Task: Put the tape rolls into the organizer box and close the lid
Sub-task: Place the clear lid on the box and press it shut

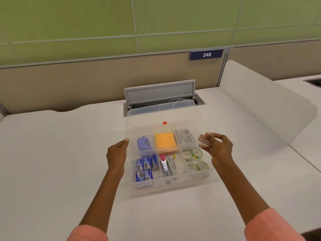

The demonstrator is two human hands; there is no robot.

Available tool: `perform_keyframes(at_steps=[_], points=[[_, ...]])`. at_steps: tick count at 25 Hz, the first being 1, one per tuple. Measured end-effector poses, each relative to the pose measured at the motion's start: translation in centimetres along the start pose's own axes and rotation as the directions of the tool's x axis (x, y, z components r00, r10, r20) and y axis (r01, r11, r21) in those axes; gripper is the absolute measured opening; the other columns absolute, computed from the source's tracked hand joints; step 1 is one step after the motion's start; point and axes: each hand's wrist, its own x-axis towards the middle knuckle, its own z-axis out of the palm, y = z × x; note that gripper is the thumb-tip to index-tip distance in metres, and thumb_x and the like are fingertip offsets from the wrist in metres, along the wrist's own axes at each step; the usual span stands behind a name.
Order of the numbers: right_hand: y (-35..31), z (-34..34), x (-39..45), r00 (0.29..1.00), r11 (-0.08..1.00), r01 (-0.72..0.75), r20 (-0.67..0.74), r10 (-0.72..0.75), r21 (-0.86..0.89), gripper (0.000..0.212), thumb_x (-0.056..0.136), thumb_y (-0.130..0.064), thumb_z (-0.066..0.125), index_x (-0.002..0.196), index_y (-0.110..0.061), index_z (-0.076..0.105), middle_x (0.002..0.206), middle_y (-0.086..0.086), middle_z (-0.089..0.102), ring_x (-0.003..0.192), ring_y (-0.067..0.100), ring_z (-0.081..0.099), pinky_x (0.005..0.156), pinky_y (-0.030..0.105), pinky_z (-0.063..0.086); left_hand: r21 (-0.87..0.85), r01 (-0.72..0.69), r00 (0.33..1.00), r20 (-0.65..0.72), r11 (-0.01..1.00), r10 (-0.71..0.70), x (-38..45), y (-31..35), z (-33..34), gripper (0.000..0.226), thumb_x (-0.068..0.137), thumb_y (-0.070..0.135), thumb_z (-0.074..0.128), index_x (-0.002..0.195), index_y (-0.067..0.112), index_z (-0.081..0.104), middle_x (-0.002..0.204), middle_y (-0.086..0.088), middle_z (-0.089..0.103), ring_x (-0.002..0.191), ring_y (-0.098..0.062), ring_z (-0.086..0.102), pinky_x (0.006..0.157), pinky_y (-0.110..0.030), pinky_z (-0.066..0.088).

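The clear organizer box (173, 184) sits on the white desk in front of me. Several clear tape rolls (195, 159) lie in its front right compartment. The transparent lid (147, 117), marked with a red dot, is tilted over the back half of the box, its front edge raised. My left hand (116, 153) pinches the lid's left edge. My right hand (219, 148) pinches the lid's right front corner. The other compartments hold a purple item, orange sticky notes, a white packet, blue staple boxes and staplers.
An open grey cable hatch (160, 92) stands in the desk just behind the box. A frosted divider panel (264, 108) rises at the right. A beige partition with a "248" sign (206, 54) runs along the back.
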Motion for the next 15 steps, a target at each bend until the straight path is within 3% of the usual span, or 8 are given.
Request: perform_keyframes(at_steps=[3,5,8,12,15], points=[[1.2,-0.3,0.6,0.998,0.996,-0.02,-0.068,0.015,-0.081,0.019,0.085,-0.007,0.065,0.1,-0.001,0.055,0.093,0.026,0.067,0.077,0.035,0.068,0.063,0.037,0.057,0.059,0.037,0.999,-0.031,0.998,-0.035,-0.5,-1.0,0.5,0.035,0.088,0.028,0.056,0.107,0.0,0.063,0.115,-0.02,0.065,0.097,-0.033,0.058,0.08,-0.034,0.043],[1.9,-0.7,0.9,0.994,0.968,0.015,-0.102,-0.041,-0.25,0.021,0.084,-0.013,0.066,0.098,0.0,0.059,0.09,0.018,0.068,0.075,0.027,0.064,0.059,0.031,0.054,0.107,0.059,0.997,-0.054,0.992,-0.054,-0.7,-1.7,0.5,0.034,0.088,0.027,0.055,0.104,-0.002,0.064,0.112,-0.021,0.065,0.092,-0.035,0.058,0.075,-0.033,0.039],[2.4,-1.9,1.0,0.984,0.865,0.049,-0.122,-0.126,-0.5,0.019,0.083,-0.024,0.067,0.087,-0.007,0.062,0.091,0.006,0.064,0.082,0.02,0.055,0.073,0.032,0.043,0.115,0.08,0.996,-0.036,0.99,-0.077,-0.9,-2.6,0.2,0.032,0.088,0.027,0.056,0.102,0.0,0.065,0.109,-0.021,0.066,0.088,-0.037,0.058,0.074,-0.034,0.041],[3.1,-3.6,0.6,0.989,0.848,0.047,-0.095,-0.115,-0.529,0.013,0.082,-0.023,0.069,0.084,-0.012,0.062,0.088,0.005,0.062,0.084,0.02,0.054,0.075,0.031,0.04,0.103,0.107,0.994,0.008,0.989,-0.109,-1.4,-4.0,0.0,0.032,0.086,0.025,0.058,0.108,0.002,0.064,0.114,-0.02,0.065,0.105,-0.04,0.058,0.09,-0.042,0.047],[3.5,-4.6,0.0,0.993,0.854,0.004,-0.098,-0.064,-0.521,0.016,0.079,-0.021,0.072,0.087,-0.01,0.064,0.086,0.007,0.063,0.078,0.023,0.055,0.075,0.037,0.048,0.04,0.153,0.987,0.053,0.987,-0.155,-1.5,-4.8,-0.6,0.034,0.084,0.02,0.062,0.113,0.002,0.061,0.119,-0.018,0.063,0.111,-0.035,0.057,0.097,-0.043,0.045]])
